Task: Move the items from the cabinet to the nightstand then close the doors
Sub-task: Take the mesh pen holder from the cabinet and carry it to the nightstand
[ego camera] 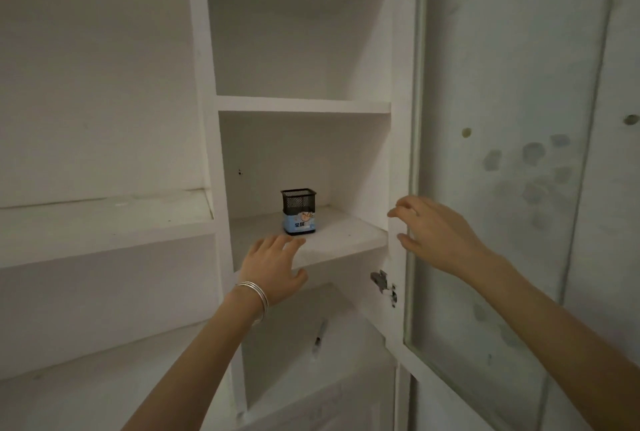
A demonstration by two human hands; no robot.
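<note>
A white cabinet (301, 104) is shown with its glass door (491, 188) open. Both hands, left hand (273, 264) and right hand (440, 233), are empty, fingers spread wide. The mesh pen holder (299, 211) on the middle shelf is best gripped around its sides, kept upright.

The cabinet (207, 139) looked like white-painted board, matt and a little scuffed; its shelf (346, 233) showed a dull, dusty surface; the pen holder (299, 211) had black metal mesh walls above a glossy blue printed paper label; at four o'clock from it, the hinge (382, 283) was bare grey metal with a faint sheen; the door (502, 188) at three o'clock held a pane of smooth glass, smudged and cloudy, in a white-painted frame; the bangles (254, 299) on the left wrist were polished silver metal.
</note>
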